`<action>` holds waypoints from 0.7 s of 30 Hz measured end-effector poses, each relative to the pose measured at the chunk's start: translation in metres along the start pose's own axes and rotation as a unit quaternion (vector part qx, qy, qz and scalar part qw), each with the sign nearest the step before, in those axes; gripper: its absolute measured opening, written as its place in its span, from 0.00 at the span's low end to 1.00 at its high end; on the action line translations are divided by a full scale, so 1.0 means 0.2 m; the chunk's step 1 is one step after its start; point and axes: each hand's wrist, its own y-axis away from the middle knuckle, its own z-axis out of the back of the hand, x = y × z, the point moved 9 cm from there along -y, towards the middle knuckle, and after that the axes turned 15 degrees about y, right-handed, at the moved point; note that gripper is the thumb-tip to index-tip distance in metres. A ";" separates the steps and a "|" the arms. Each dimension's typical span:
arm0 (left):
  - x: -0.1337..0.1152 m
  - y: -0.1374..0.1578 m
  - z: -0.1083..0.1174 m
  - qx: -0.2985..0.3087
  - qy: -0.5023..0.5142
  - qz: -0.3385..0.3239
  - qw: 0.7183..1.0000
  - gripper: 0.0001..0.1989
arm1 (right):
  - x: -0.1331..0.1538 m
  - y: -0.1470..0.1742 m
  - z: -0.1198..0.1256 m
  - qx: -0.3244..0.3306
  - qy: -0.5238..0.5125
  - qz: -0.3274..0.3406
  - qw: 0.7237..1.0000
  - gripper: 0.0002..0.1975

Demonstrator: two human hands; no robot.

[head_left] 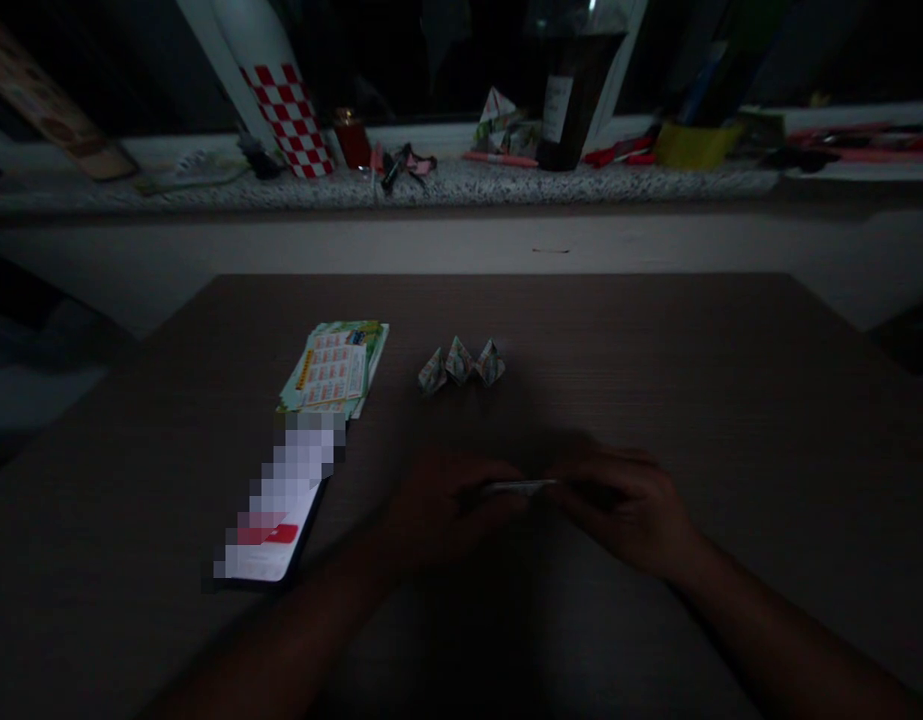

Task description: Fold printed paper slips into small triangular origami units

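Note:
Between my two hands is a small folded piece of paper (519, 487), seen nearly edge-on as a thin pale strip. My left hand (453, 500) pinches its left end between thumb and fingers. At its right end, the fingertips of my right hand (626, 500) are closed on it too. Beyond my hands, three small folded paper pieces (459, 362) with pointed tips stand in a row on the table. A stack of printed paper cards (330, 370) lies to their left. Dim light hides the detail of the paper I hold.
A phone (281, 510) with a lit, partly blurred screen lies left of my left hand, on the brown table (656, 340). Along the stone sill (446, 188) stand a red-and-white checkered bottle (292, 120), a dark labelled container (570, 110) and a yellow holder (697, 145).

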 end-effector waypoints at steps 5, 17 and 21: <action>0.04 -0.01 -0.04 -0.004 0.014 0.015 1.000 0.12 | -0.01 0.00 -0.04 0.016 -0.014 -0.037 0.999 0.02; 0.07 -0.01 -0.07 0.002 0.184 0.052 0.981 0.11 | -0.06 0.02 -0.11 0.059 -0.172 -0.134 0.974 0.06; 0.07 0.00 -0.06 -0.009 0.199 0.060 0.978 0.11 | -0.05 0.03 -0.11 0.082 -0.163 -0.149 0.972 0.07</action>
